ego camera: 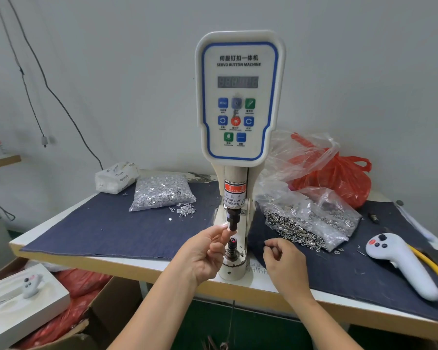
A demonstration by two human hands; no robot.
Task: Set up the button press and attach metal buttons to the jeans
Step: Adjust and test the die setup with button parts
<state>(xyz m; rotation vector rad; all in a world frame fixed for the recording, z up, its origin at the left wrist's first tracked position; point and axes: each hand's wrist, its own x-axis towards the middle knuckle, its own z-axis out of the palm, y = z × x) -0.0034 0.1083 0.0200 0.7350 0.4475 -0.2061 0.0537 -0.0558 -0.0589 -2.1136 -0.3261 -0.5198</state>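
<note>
The press point(239, 102), labelled "SERVO BUTTON MACHINE", stands at centre of the surface point(127, 265); its ram sticker reads "WARNING" and "CARE OF FINGER". Left hand point(204, 251): fingertips pinched at the upper die point(232, 221); what they hold cannot be told. Right hand point(285, 261), at 4 o'clock of the die: grip pinches the denim point(106, 223) edge.

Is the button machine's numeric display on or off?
Cannot tell. The display on the button machine shows only faint grey digits, no bright ones; a red light glows at the lower die.
</note>
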